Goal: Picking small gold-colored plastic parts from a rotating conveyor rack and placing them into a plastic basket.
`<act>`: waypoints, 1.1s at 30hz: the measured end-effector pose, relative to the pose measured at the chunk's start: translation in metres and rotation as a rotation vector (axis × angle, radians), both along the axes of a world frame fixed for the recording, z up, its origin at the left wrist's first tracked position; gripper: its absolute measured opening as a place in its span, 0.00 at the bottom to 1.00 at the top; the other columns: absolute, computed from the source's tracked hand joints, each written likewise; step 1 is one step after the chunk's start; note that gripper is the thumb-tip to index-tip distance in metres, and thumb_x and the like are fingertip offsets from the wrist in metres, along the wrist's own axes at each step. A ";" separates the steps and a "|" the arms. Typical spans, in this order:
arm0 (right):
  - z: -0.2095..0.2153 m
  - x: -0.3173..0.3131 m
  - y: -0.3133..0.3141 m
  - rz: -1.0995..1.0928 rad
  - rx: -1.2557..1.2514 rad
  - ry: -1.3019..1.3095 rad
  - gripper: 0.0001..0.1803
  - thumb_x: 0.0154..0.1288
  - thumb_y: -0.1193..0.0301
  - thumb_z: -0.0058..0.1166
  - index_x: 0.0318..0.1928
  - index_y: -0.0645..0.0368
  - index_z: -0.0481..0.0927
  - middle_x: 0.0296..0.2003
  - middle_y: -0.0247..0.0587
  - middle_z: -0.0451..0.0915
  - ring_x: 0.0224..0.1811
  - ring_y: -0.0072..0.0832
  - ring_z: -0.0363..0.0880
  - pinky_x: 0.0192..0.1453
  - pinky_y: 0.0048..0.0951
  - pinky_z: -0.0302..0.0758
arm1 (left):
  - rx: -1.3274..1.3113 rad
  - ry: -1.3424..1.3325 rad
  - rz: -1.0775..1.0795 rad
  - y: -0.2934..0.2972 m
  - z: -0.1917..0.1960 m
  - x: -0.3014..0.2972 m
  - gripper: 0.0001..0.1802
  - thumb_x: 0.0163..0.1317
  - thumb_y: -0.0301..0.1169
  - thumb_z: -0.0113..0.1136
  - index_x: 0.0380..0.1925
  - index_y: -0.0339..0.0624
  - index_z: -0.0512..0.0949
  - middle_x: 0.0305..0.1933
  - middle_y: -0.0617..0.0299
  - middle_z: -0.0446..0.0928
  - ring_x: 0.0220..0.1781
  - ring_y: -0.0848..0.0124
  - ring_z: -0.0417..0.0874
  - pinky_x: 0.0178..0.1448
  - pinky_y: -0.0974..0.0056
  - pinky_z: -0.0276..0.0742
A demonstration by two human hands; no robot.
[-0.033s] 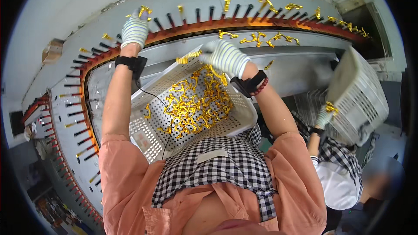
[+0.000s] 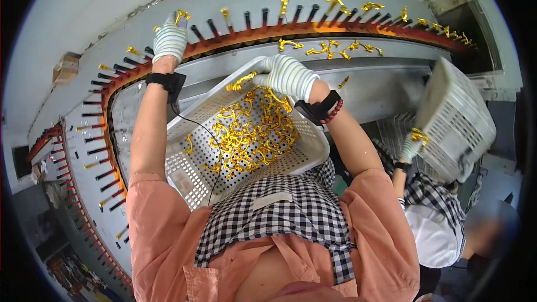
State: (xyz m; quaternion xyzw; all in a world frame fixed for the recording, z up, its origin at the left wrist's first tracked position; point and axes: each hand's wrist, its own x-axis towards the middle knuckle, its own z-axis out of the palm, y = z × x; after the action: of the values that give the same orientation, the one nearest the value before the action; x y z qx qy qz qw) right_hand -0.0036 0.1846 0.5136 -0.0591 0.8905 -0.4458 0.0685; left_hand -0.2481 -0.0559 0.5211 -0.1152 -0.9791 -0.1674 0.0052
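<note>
My left hand (image 2: 169, 40), in a striped glove, reaches to the rack at the far left. Its fingers are closed around a gold curved handle (image 2: 182, 15); whether a post sits under that piece is hidden. Over the far rim of a white perforated basket (image 2: 190, 182), my right hand (image 2: 288, 76), gloved alike, grips another gold handle (image 2: 241, 81) between thumb and fingers. Further gold pieces (image 2: 275, 99) hang just below that hand; I cannot tell if it holds them too. Many similar handles (image 2: 254, 134) lie heaped in the basket.
A curved orange track (image 2: 235, 42) carries upright black-tipped posts, some topped with gold pieces. Loose gold handles (image 2: 329, 49) lie on the grey ledge. At right, a co-worker's gloved hand (image 2: 411, 148) holds gold pieces beside a tilted white basket (image 2: 456, 117). A black cable (image 2: 198, 121) crosses my basket.
The posts on the track have shifted slightly left, and my left hand with them. My right hand, blurred before, is now sharper, and the handle in it has tilted a little.
</note>
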 end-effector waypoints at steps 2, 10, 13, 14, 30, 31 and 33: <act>0.020 0.001 0.001 0.072 0.018 -0.173 0.19 0.65 0.62 0.64 0.51 0.60 0.87 0.31 0.56 0.86 0.31 0.47 0.86 0.42 0.41 0.82 | -0.139 0.120 0.004 -0.011 -0.005 -0.002 0.27 0.74 0.45 0.50 0.68 0.47 0.75 0.56 0.40 0.83 0.58 0.43 0.84 0.62 0.45 0.79; -0.004 0.015 -0.002 0.158 0.134 -0.261 0.20 0.62 0.60 0.65 0.49 0.61 0.88 0.41 0.56 0.88 0.46 0.50 0.87 0.55 0.41 0.81 | -0.242 0.197 0.077 -0.076 0.015 -0.010 0.23 0.72 0.47 0.53 0.61 0.54 0.82 0.54 0.43 0.84 0.57 0.46 0.85 0.60 0.46 0.81; -0.032 0.018 -0.008 0.045 0.052 -0.225 0.23 0.63 0.57 0.65 0.50 0.62 0.87 0.39 0.57 0.88 0.44 0.48 0.88 0.54 0.39 0.81 | -0.259 0.286 0.046 -0.110 0.022 -0.013 0.20 0.71 0.49 0.59 0.54 0.54 0.86 0.52 0.47 0.86 0.54 0.47 0.86 0.55 0.49 0.81; -0.033 0.016 -0.006 0.040 0.053 -0.228 0.23 0.63 0.57 0.65 0.50 0.62 0.87 0.39 0.57 0.88 0.44 0.48 0.88 0.54 0.39 0.81 | -0.257 0.283 0.041 -0.118 0.024 -0.014 0.20 0.71 0.49 0.59 0.54 0.54 0.86 0.52 0.47 0.86 0.54 0.47 0.86 0.55 0.49 0.81; -0.040 0.022 0.094 -0.913 -0.905 0.001 0.25 0.66 0.60 0.72 0.55 0.66 0.82 0.38 0.36 0.84 0.32 0.20 0.82 0.36 0.24 0.82 | 1.019 0.240 0.409 -0.140 0.024 0.003 0.15 0.70 0.34 0.70 0.47 0.32 0.82 0.37 0.59 0.86 0.30 0.76 0.82 0.36 0.70 0.80; -0.038 0.034 0.105 -0.972 -0.867 0.069 0.26 0.65 0.62 0.72 0.56 0.67 0.81 0.39 0.37 0.84 0.34 0.21 0.83 0.38 0.25 0.82 | 1.009 0.221 0.319 -0.123 0.031 0.007 0.16 0.70 0.34 0.70 0.48 0.32 0.82 0.39 0.59 0.86 0.32 0.76 0.83 0.37 0.69 0.80; -0.050 0.055 0.140 -1.146 -0.871 0.227 0.24 0.66 0.63 0.70 0.57 0.63 0.82 0.42 0.36 0.84 0.38 0.23 0.83 0.43 0.26 0.81 | 0.955 0.196 0.188 -0.110 0.034 0.006 0.19 0.68 0.32 0.72 0.52 0.30 0.81 0.42 0.58 0.86 0.36 0.74 0.84 0.40 0.68 0.81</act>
State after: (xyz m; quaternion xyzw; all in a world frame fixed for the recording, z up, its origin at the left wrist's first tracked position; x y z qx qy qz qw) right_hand 0.0514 0.3245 0.4634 0.3487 0.5252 -0.7167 -0.2982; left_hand -0.2420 -0.1655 0.5548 -0.0262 -0.7941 -0.5845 0.1645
